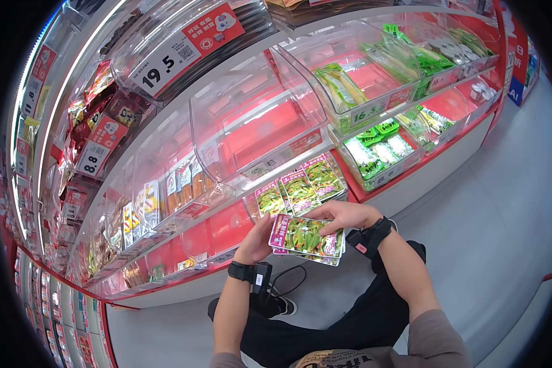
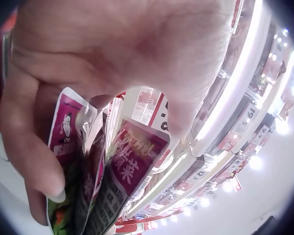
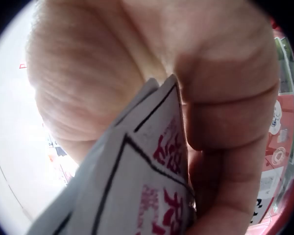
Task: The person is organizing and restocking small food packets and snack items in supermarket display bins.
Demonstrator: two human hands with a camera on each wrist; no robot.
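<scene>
Several flat food packets (image 1: 303,236) with pictured green vegetables and purple labels are held in a small stack over my lap. My left hand (image 1: 256,241) grips their left end; in the left wrist view its fingers lie along one side of the packets (image 2: 130,161), which fan apart there. At the other end my right hand (image 1: 348,216) pinches the stack, thumb on the top face. The right wrist view shows white packet edges (image 3: 152,161) with pink print between thumb and fingers. Just beyond the hands, matching packets (image 1: 300,191) stand in a clear shelf bin.
Clear plastic bins (image 1: 251,132) line the red shelves in front. Green vegetable packs (image 1: 377,150) fill a bin to the right, and brown snack packs (image 1: 184,184) stand to the left. A price sign (image 1: 178,55) hangs above. Grey floor (image 1: 478,202) extends at right.
</scene>
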